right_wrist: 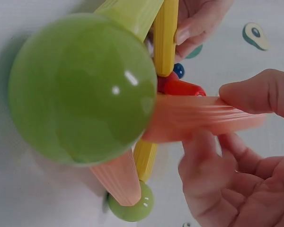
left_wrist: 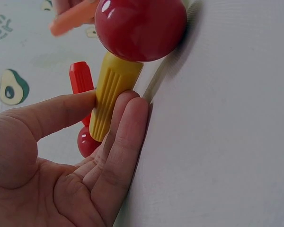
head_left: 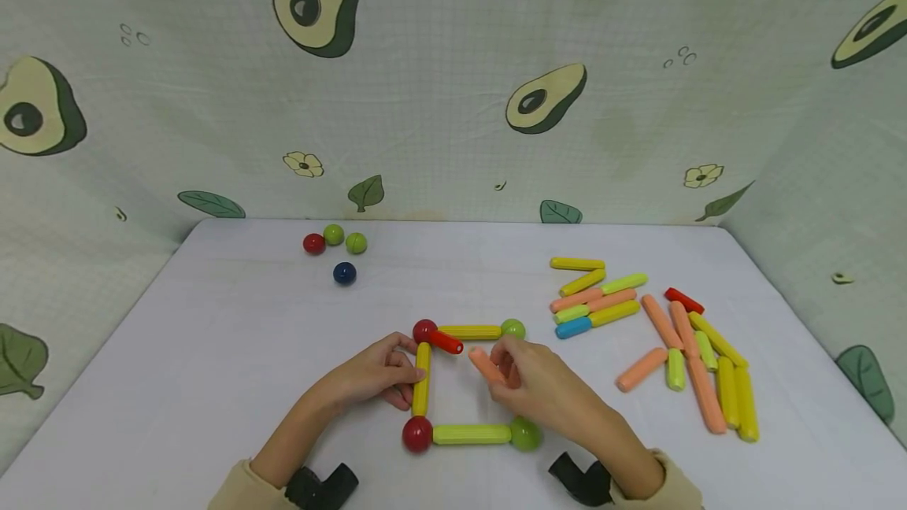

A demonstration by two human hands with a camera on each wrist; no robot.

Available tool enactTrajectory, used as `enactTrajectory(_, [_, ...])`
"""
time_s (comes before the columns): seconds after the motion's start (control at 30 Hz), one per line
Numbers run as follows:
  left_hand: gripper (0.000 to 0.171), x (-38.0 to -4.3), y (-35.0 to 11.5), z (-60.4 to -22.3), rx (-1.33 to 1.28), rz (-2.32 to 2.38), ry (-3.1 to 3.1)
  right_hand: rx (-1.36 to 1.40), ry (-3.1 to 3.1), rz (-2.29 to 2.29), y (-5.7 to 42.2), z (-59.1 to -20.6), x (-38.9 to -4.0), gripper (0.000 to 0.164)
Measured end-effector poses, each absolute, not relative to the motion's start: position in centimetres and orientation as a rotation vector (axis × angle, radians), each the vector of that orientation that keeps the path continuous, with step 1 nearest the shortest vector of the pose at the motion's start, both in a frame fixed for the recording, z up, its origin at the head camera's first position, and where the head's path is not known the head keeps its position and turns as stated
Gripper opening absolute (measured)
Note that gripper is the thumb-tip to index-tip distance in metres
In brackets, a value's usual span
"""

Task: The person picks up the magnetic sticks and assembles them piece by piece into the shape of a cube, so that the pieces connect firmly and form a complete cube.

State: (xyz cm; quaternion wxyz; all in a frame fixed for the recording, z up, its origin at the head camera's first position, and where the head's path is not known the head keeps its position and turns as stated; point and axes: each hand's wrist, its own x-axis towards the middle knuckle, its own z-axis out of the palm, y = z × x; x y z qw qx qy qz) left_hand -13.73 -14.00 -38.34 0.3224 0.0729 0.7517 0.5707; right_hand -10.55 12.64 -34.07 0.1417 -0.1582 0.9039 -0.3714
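We see the right hand pinching a ridged orange rod, tilted, end aimed leftward; left hand pinches a ridged yellow rod, running fore-and-aft.

Lower centre, head view: yellow rods, a lime rod, a salmon rod, a red rod, red balls, green balls. Left of centre, a navy ball. The pale green backdrop carries an avocado-and-leaf print.
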Motion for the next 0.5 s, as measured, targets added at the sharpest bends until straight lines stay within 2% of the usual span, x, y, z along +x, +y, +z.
enactTrajectory(0.2, [0.044,-13.7,-14.0,-38.3,0.187,1.499,1.970,-0.529,2.602,-1.171,13.0,-33.8,-10.4,0.034])
enactTrajectory(0.37, [0.044,-13.7,-14.0,-38.3,0.188,1.498,1.973,-0.446,2.587,-1.221,13.4,-33.5,-10.2,0.022])
enactTrajectory(0.5, [0.044,-13.7,-14.0,-38.3,0.193,1.498,1.976,-0.368,2.618,-1.191,14.0,-33.5,-10.2,0.021])
